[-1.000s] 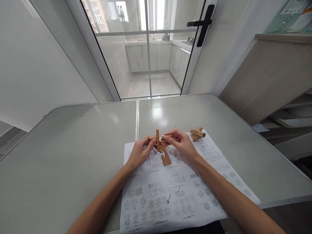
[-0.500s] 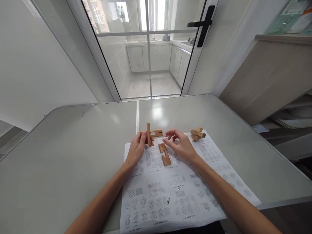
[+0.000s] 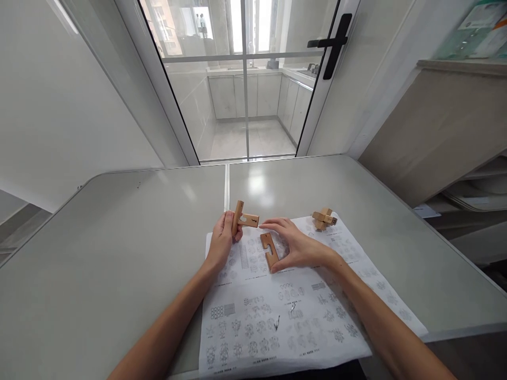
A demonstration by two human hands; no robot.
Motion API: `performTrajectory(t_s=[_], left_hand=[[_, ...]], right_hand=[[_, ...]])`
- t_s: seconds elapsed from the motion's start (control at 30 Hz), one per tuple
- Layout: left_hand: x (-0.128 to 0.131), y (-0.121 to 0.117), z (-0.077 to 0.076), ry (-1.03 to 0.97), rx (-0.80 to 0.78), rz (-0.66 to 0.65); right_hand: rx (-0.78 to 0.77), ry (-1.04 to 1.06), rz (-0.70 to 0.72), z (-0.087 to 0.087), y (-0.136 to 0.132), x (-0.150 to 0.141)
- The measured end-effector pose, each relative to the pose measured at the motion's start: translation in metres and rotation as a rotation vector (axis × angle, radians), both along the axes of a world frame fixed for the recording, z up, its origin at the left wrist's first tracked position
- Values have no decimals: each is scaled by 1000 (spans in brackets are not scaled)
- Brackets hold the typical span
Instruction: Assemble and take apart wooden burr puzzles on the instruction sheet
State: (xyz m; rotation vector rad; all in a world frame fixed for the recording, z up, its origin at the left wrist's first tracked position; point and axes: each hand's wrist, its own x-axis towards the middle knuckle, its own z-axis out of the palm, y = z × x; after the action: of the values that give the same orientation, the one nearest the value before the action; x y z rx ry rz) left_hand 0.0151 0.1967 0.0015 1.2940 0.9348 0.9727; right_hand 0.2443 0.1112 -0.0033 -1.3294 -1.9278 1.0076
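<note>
My left hand [image 3: 222, 236] grips two interlocked wooden puzzle pieces [image 3: 237, 217], one upright and tilted, the other sticking out to the right with a dark mark on its end. A flat wooden puzzle piece [image 3: 268, 257] with a notch cut in its side lies on the printed sheet [image 3: 237, 348]. Around that flat piece my right hand [image 3: 299, 247] is spread, its thumb at the lower end and its fingers beyond the upper end. Whether the thumb touches the wood I cannot tell.
An assembled wooden burr puzzle [image 3: 324, 218] sits at the sheet's far right corner. Two small dark metal-looking bits [image 3: 277, 323] are on the sheet. Beyond the grey table [image 3: 158, 227] stands a glass door with a black handle [image 3: 336, 45]; shelves [image 3: 420, 126] are at the right.
My right hand has lowered toward the flat piece, thumb and fingers opening around it. My left hand has tilted the interlocked pieces. The view has shifted slightly.
</note>
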Motion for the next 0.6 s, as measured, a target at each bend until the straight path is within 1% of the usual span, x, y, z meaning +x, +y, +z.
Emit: performTrajectory(t_s=[0.07,0.23,0.37,0.43,0.53,0.6], left_hand=[[0,0,-1,6,-7,1],[-3,0,-2,2,-14,-11],[-3,0,-1,-22,-28,-22],[-3,0,-1,-37,-32,-32],[-2,0,0,-25,-22,-50],[-1,-2,1,17,4,-62]], right_hand=[[23,6,8,-1,1,1],[91,28,-112,-4,5,0],[100,-9,-83,-7,6,0],[116,-11,-96,-8,6,0],[136,38,-188,-9,7,-2],[147,98,-272,-8,8,-3]])
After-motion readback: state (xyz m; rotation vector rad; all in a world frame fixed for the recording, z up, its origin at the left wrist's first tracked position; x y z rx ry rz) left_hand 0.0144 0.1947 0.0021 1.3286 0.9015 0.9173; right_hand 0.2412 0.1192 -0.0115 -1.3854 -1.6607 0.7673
